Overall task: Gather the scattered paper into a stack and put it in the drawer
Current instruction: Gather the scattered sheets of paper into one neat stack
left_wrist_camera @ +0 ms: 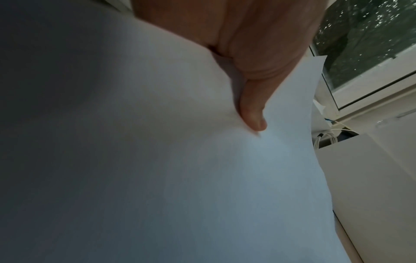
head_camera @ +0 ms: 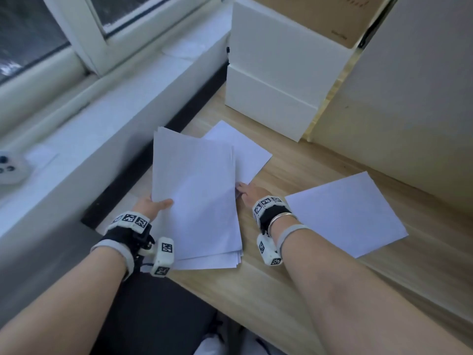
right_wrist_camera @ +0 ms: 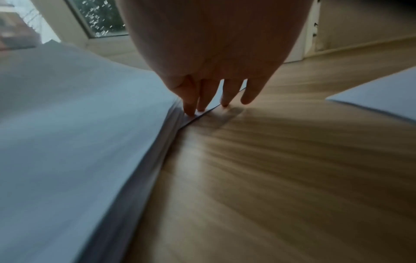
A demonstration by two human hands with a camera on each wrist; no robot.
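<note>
A stack of white paper (head_camera: 197,198) is lifted at its far end above the wooden desk (head_camera: 294,298). My left hand (head_camera: 154,204) grips the stack's left edge, thumb (left_wrist_camera: 252,113) on top of the stack (left_wrist_camera: 180,178). My right hand (head_camera: 247,193) reaches along the stack's right edge; its straight fingertips (right_wrist_camera: 191,110) press the near corner of a single sheet (head_camera: 245,152) that lies partly under the stack (right_wrist_camera: 67,142). Another loose sheet (head_camera: 345,213) lies flat to the right, also seen in the right wrist view (right_wrist_camera: 382,101). No drawer can be made out.
Two stacked white boxes (head_camera: 279,80) stand at the back of the desk, a pale panel (head_camera: 409,119) to their right. A white window sill (head_camera: 102,129) runs along the left, with a small white device (head_camera: 10,170) on it. A dark gap separates sill and desk.
</note>
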